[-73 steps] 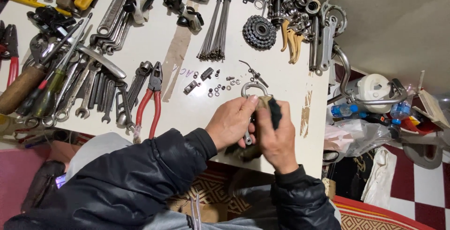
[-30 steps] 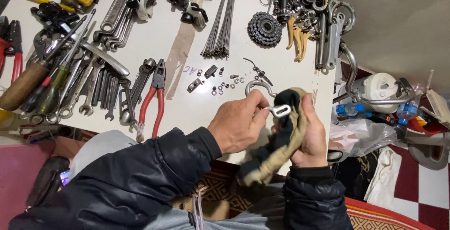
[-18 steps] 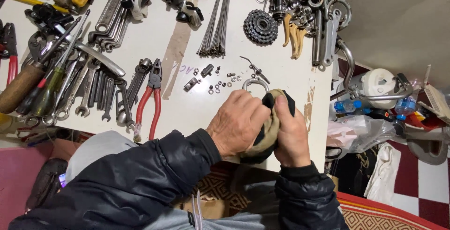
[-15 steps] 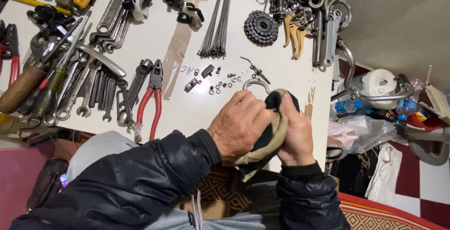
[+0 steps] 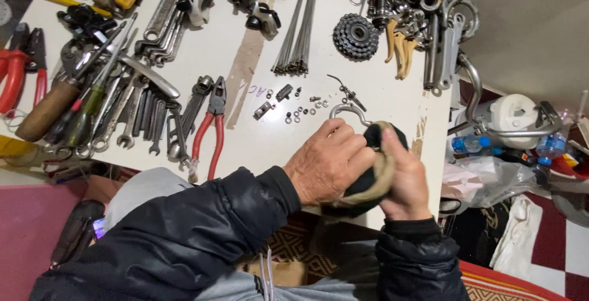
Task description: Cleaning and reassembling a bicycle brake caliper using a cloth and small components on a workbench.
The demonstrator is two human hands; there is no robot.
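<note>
Both hands, the left hand (image 5: 328,165) and right hand (image 5: 405,178), have their grip closed around a dark, tan-edged rag (image 5: 374,172) wrapped over a curved metal part (image 5: 346,112) at the white bench's (image 5: 257,147) five o'clock corner.

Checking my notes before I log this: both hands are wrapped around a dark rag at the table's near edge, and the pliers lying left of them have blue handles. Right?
Not quite. The head view shows the pliers have red handles, not blue. The rest holds: the left hand and right hand grip the dark rag at the table's near edge.
</note>
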